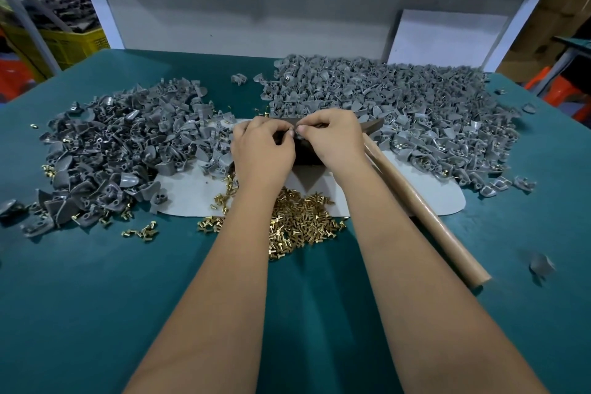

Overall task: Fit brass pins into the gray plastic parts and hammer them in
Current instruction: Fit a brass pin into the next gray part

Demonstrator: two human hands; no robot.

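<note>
Both hands meet over a dark block (pixel 307 153) in the middle of the green tabletop (pixel 96 297). Left hand (pixel 262 150) has its fingers curled inward, and right hand (pixel 332 141) is curled too, with thumb and forefinger pinched together; the fingertips of the two hands almost touch. Something small and gray is held between them, probably a gray part, but it is mostly hidden by the fingers and I cannot tell if a pin is in it. Just below the wrists, between the forearms, lies a heap of brass pins (pixel 297 217), partly on a pale sheet (pixel 188 192) and partly on the tabletop. Some loose pins (pixel 144 232) lie further to the left of the left forearm. To the left of the left hand is a wide pile of gray parts (pixel 121 150), with a few brass pins mixed in it. Beyond and to the right of the right hand is a bigger pile (pixel 399 105) of the same gray parts. Just beside the right forearm, on its right side, a hammer handle (pixel 425 214) wrapped in brown lies diagonally; its upper end goes under the right hand. One single gray part (pixel 542 265) lies well apart on the right, near the end of the handle.
</note>
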